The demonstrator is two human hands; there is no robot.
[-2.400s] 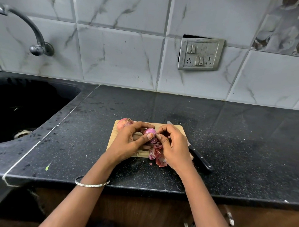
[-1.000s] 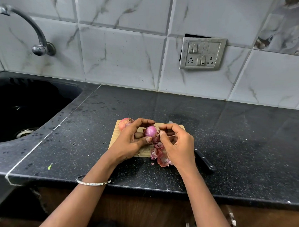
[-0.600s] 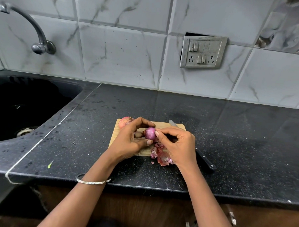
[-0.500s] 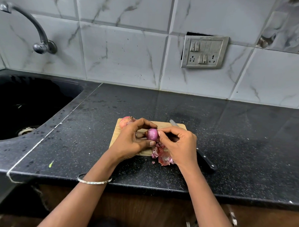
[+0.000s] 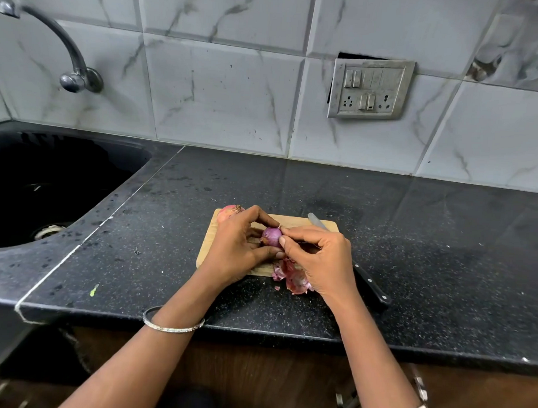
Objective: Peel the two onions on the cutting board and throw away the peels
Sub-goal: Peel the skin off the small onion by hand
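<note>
A small purple onion, its shiny inner layer showing, is held just above the wooden cutting board. My left hand grips it between thumb and fingers. My right hand pinches at the onion's right side with thumb and forefinger. A second onion, still in its dry pinkish skin, lies on the board's far left corner, half hidden by my left hand. A heap of reddish peels lies at the board's near edge, under my right hand.
A black-handled knife lies along the board's right side, blade tip pointing away. A black sink with a wall tap is to the left. The black counter's front edge runs below my wrists. A socket plate is on the tiled wall.
My right hand's thumb and forefinger have moved in against the onion's right side. The onion has turned slightly in my left hand. The board, knife and peel heap have not moved.
</note>
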